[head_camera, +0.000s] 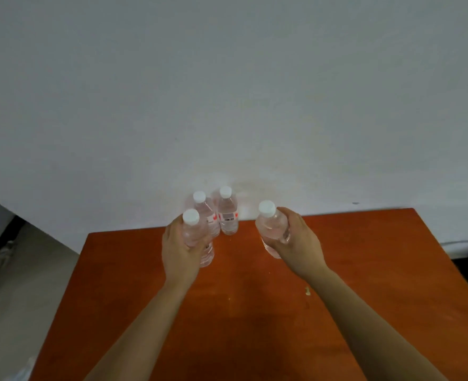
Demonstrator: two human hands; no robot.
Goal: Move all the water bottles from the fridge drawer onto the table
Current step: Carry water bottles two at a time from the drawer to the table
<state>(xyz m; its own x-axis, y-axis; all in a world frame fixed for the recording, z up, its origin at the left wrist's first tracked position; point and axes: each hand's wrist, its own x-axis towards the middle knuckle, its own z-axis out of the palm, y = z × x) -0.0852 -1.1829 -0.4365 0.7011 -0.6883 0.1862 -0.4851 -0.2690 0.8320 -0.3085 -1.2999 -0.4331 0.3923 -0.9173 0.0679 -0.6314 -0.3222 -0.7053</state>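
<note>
Orange-brown worktop (pixel 364 270), left grip (pixel 180 248) curled round clear plastic white-capped water bottle (pixel 190 232) at eleven o'clock, right grip (pixel 296 240) clasping second clear bottle (pixel 271 226) at one o'clock, two labelled bottles (pixel 228 218) (pixel 204 209) upright at twelve.

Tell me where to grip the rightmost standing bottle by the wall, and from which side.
Probably best to wrap the labelled middle of the bottle, coming from its front right. It stands upright, the wall is close behind it, and another bottle crowds its left.
</note>
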